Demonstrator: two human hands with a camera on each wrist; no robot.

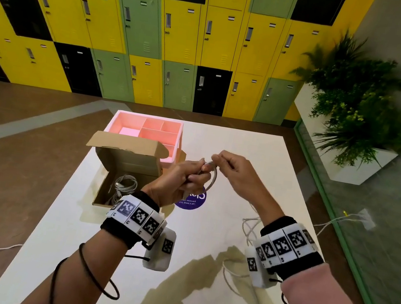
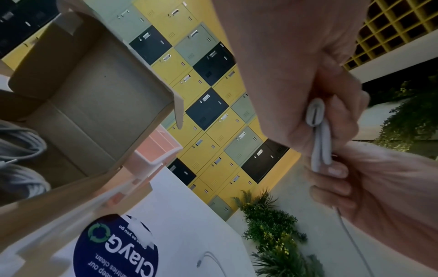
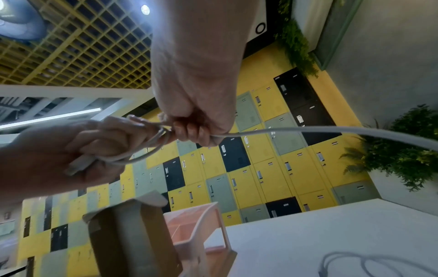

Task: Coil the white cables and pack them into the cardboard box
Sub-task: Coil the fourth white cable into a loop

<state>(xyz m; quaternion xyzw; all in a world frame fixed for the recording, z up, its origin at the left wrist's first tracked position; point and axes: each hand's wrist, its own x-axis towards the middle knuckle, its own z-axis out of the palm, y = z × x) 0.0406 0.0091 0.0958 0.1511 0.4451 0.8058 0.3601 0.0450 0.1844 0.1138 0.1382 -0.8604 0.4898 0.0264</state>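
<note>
Above the middle of the white table point(image 1: 208, 231), my left hand point(image 1: 185, 178) grips a small loop of white cable point(image 1: 214, 177) with its plug end in the palm. My right hand point(image 1: 229, 164) pinches the same cable point(image 3: 308, 129) just beside the loop, and the free length trails back past my right wrist. In the left wrist view the folded cable point(image 2: 320, 142) sits between the fingers point(image 2: 336, 170). The cardboard box point(image 1: 124, 166) stands open to the left of my hands, with coiled white cables point(image 1: 124, 184) lying inside.
A pink divided tray point(image 1: 150, 128) stands behind the box. A round blue sticker point(image 1: 193, 199) lies under my hands. More loose white cable point(image 1: 248, 226) lies on the table near my right wrist. Lockers and a potted plant point(image 1: 357, 102) stand beyond.
</note>
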